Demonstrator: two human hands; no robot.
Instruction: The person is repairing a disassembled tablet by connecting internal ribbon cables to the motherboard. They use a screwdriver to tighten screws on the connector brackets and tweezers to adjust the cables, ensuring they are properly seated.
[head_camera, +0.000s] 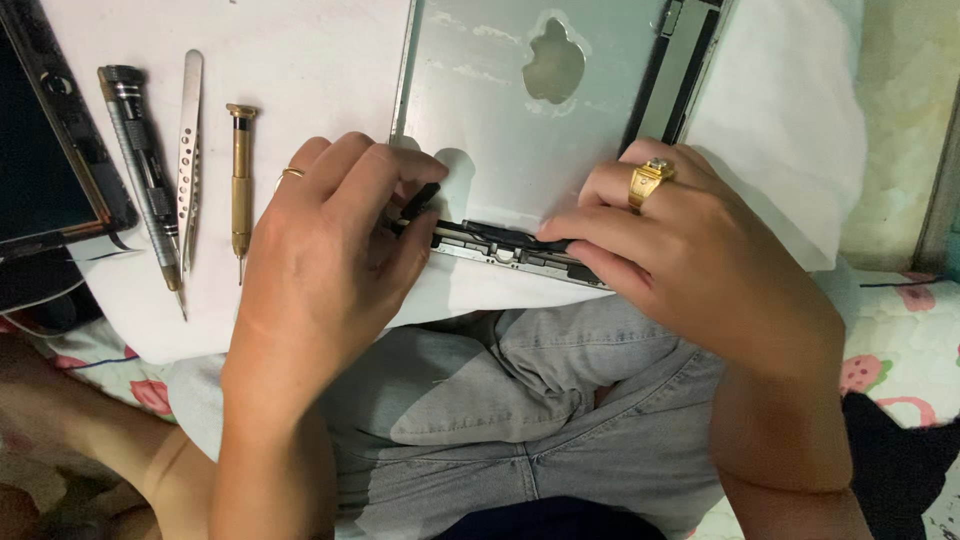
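White cloth (300, 60); strawberry-print bedding (900, 350); pale wall (900, 100).

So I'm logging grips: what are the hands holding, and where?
Both the left hand and right hand pinch the black strip along the near edge of the silver tablet shell, one at each end.

The tablet shell (500, 110) at the top middle is dull grey metal. The white cloth (310, 70) under it looks soft. At upper left, the tweezers (189, 150) are shiny steel, and one screwdriver (240, 180) is gold metal.
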